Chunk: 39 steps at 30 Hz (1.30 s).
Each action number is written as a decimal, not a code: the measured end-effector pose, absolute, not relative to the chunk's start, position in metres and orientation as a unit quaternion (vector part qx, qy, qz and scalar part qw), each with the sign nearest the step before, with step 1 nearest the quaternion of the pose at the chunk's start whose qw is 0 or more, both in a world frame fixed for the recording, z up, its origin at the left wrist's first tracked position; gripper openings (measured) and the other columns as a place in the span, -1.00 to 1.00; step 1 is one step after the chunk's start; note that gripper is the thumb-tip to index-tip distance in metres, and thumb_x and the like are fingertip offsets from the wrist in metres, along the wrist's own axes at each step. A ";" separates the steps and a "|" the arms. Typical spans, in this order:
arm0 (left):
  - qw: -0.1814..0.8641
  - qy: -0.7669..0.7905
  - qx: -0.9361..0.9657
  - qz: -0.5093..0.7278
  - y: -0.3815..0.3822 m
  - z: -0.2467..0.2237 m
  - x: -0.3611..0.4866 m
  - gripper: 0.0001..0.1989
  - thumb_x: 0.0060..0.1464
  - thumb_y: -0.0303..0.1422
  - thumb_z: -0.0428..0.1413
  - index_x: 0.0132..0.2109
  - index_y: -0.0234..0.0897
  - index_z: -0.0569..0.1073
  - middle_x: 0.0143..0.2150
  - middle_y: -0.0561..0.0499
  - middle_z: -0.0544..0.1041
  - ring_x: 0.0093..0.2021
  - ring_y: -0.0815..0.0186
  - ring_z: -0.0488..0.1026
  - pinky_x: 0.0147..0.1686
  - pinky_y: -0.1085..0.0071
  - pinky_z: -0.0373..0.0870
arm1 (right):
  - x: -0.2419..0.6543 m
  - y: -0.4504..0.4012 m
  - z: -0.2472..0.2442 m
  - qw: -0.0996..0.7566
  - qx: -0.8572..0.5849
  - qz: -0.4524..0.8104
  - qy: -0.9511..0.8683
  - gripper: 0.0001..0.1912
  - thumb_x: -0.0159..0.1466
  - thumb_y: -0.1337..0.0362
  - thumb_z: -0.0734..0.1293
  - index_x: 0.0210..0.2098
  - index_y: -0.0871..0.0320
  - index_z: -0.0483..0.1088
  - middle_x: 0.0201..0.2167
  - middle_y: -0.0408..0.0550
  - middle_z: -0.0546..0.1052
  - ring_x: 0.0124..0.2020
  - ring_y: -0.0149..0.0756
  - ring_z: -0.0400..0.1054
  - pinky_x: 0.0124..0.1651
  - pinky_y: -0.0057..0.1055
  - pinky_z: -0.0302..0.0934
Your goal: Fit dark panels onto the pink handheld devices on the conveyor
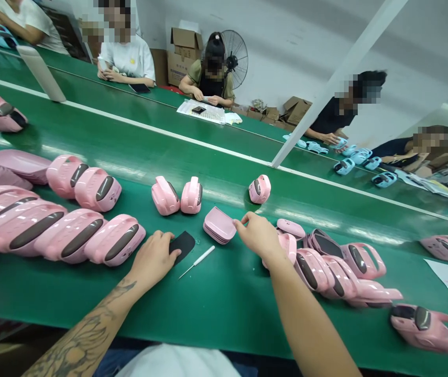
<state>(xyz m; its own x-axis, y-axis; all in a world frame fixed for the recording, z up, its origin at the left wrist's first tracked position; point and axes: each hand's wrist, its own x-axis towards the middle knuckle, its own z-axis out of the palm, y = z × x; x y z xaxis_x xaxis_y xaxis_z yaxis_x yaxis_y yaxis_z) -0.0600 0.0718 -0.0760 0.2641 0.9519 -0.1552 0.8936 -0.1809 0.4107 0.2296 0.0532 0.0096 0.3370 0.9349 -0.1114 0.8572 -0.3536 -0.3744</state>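
My left hand (156, 256) is closed on the near-left edge of a dark flat piece (184, 246), its thumb along the lower side. A small stack of pink plastic panels (219, 225) lies to the right of that piece. My right hand (258, 235) has thumb and forefinger pinched at the right corner of the stack, seemingly on the top panel. Between the hands, nearer to me, rests a thin screwdriver-like tool (202, 257) with a white handle. Two pink handled housings (165, 196) stand just beyond, side by side.
Rows of pink housings with dark windows line the bench on the left (116, 241) and right (314, 269). A single housing (260, 189) sits farther back. Large pink panels (21, 163) are piled at left. A slanted white post (337, 86) rises mid-bench; several people sit opposite.
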 end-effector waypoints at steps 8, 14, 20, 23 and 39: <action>0.224 0.572 0.781 0.114 0.074 -0.078 -0.064 -0.77 0.23 -0.26 0.07 -0.16 -0.23 0.59 -0.09 -0.22 0.59 0.04 -0.12 0.52 0.10 -0.01 0.44 | 0.224 0.048 -0.012 0.205 -0.820 0.148 -0.514 -0.86 0.40 0.18 0.26 -0.29 0.01 0.41 -0.31 -0.05 0.65 -0.25 -0.10 0.51 -0.26 -0.32 0.13; 0.295 0.476 0.744 0.364 0.055 -0.056 -0.052 -0.79 0.28 -0.14 0.20 -0.11 -0.13 0.63 -0.10 -0.07 0.71 -0.09 0.06 0.62 0.06 0.16 0.54 | 0.215 0.041 0.002 0.272 -0.801 0.161 -0.509 -0.85 0.39 0.12 0.26 -0.31 -0.01 0.34 -0.36 -0.13 0.63 -0.31 -0.14 0.49 -0.26 -0.33 0.15; 0.343 0.395 0.762 0.382 0.049 -0.016 -0.033 -0.76 0.23 -0.20 0.33 0.02 -0.08 0.66 -0.16 0.01 0.73 -0.22 0.18 0.66 -0.22 0.35 0.59 | 0.199 0.024 0.002 0.377 -0.728 0.265 -0.508 -0.79 0.32 0.10 0.33 -0.40 0.01 0.30 -0.45 -0.21 0.57 -0.37 -0.22 0.45 -0.25 -0.35 0.21; 0.344 0.372 0.785 0.356 0.058 -0.007 -0.025 -0.75 0.22 -0.31 0.31 0.05 -0.11 0.64 -0.18 0.05 0.73 -0.23 0.24 0.65 -0.19 0.37 0.58 | 0.200 0.017 -0.004 0.420 -0.708 0.290 -0.487 -0.75 0.32 0.09 0.35 -0.42 0.02 0.29 -0.45 -0.21 0.54 -0.37 -0.25 0.43 -0.27 -0.36 0.22; 0.160 0.285 0.921 0.212 0.078 -0.004 0.005 -0.72 0.42 -0.42 0.07 0.11 -0.31 0.64 -0.16 -0.09 0.65 -0.15 0.12 0.50 -0.10 0.19 0.44 | 0.212 0.003 -0.043 0.521 -0.572 0.510 -0.374 -0.70 0.22 0.03 0.48 -0.36 0.07 0.37 -0.46 -0.22 0.52 -0.48 -0.38 0.37 -0.44 -0.44 0.34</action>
